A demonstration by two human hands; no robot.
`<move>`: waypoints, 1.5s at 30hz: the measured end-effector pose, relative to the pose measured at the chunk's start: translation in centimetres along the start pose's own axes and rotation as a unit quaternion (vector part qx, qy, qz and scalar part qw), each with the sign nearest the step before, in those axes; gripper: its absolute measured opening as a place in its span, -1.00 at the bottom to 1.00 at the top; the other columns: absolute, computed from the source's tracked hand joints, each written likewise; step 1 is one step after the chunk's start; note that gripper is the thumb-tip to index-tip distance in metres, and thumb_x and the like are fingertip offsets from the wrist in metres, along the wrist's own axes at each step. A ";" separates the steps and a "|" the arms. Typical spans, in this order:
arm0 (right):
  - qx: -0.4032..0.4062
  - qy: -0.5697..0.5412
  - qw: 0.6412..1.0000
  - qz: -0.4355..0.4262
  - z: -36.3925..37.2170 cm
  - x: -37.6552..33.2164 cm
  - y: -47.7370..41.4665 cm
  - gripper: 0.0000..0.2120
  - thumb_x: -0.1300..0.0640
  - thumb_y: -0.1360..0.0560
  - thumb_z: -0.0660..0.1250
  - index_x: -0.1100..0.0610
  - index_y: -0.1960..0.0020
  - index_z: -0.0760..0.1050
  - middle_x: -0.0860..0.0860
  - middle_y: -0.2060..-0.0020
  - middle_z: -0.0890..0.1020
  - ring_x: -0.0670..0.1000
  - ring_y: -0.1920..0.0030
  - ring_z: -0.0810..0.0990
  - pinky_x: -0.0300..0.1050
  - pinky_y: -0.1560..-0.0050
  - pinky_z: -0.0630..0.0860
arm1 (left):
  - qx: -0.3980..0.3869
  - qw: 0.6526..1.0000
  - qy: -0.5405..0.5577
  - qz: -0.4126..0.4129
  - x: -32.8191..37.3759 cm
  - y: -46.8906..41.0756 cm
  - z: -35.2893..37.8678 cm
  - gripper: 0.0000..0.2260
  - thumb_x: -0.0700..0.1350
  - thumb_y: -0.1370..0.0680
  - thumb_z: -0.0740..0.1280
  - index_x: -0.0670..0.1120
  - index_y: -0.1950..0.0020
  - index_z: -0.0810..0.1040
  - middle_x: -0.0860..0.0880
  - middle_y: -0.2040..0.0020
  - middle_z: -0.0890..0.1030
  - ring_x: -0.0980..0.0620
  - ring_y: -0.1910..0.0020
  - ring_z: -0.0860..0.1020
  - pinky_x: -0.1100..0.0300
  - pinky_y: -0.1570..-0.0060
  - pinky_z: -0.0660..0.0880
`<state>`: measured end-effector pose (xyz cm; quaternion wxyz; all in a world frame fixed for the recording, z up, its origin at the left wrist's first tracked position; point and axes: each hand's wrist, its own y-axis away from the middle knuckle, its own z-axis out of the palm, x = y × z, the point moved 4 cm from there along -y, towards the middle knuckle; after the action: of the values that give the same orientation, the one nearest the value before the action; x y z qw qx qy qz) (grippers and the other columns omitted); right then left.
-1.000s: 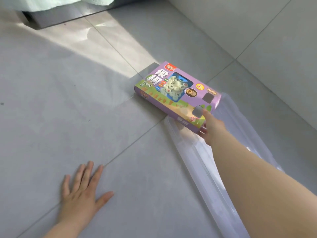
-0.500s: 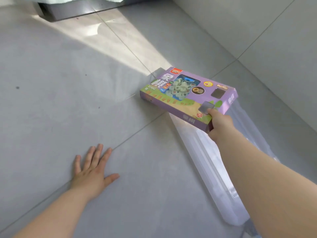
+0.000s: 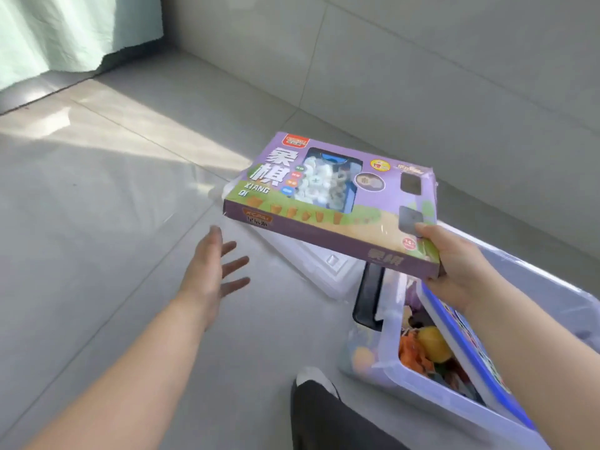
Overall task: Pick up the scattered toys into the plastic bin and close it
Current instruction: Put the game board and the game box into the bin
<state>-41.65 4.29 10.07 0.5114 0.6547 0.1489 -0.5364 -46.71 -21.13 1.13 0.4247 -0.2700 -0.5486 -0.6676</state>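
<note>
Head camera looks forward, down at floor [image 3: 97,254].

One purple xiangqi box [image 3: 328,203], one clear plastic bin [image 3: 422,394], one clear lid [image 3: 324,274], one curtain [image 3: 65,34], two hands: left hand [image 3: 211,274], right hand [image 3: 454,264].

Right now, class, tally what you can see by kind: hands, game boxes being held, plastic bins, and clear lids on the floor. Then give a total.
hands: 2, the left hand and the right hand
purple game box, held in the right hand: 1
plastic bin: 1
clear lid on the floor: 1
total: 5
</note>
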 end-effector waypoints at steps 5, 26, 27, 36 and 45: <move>0.061 -0.002 0.998 0.035 -9.0 -1.3 5.9 -0.78 0.24 -0.58 0.11 0.19 0.24 0.38 0.01 0.66 0.55 -0.12 0.69 0.50 -0.40 0.70 0.35 | -0.217 0.974 0.059 -0.027 2.8 5.7 8.5 -0.81 0.05 -0.47 0.25 0.04 0.00 0.56 -0.02 0.15 0.60 0.10 0.29 0.60 0.20 0.40 0.59; 0.076 0.378 0.922 0.026 -30.8 5.9 -2.1 -0.54 0.05 -0.59 0.13 0.07 -0.47 0.17 0.04 -0.42 0.33 0.06 -0.40 0.31 -0.10 -0.37 0.22 | -0.204 0.849 -0.471 0.127 -12.2 11.7 28.1 -0.63 -0.01 -0.58 0.12 0.07 -0.39 0.19 0.08 -0.20 0.47 0.05 -0.13 0.44 0.28 -0.08 0.42; 0.057 0.390 0.919 -0.004 -30.2 5.9 -2.4 -0.53 0.05 -0.58 0.14 0.06 -0.47 0.17 0.01 -0.43 0.31 0.04 -0.41 0.29 -0.10 -0.41 0.20 | -0.192 0.790 -0.563 0.150 -12.8 11.6 28.5 -0.57 0.06 -0.58 0.09 0.04 -0.43 0.13 0.00 -0.34 0.38 -0.01 -0.27 0.35 0.15 -0.26 0.33; -0.099 0.595 0.793 -0.086 -26.5 7.3 -3.7 -0.42 -0.20 -0.54 0.08 -0.15 -0.49 -0.04 -0.11 -0.53 -0.03 -0.05 -0.52 -0.06 0.01 -0.51 -0.07 | -0.156 0.585 -0.776 0.173 -16.4 9.4 29.1 -0.43 0.20 -0.56 0.01 0.06 -0.50 -0.10 0.07 -0.54 -0.08 0.03 -0.51 -0.20 -0.03 -0.46 -0.22; -0.179 0.531 0.798 -0.221 -22.0 6.6 0.7 -0.26 -0.65 0.06 -0.45 -0.67 -0.15 -0.26 -0.46 -0.33 -0.19 -0.38 -0.39 -0.29 -0.49 -0.29 -0.43 | -0.085 0.821 -0.466 0.320 -10.7 10.1 26.8 -0.46 0.23 -0.35 0.06 -0.05 -0.07 0.60 0.30 0.03 0.49 0.28 -0.06 0.43 0.62 -0.08 0.24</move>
<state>-26.50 19.84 2.63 0.3280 0.6826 0.6312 -0.1674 -35.61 7.20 4.15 0.2833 -0.7442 -0.5052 -0.3326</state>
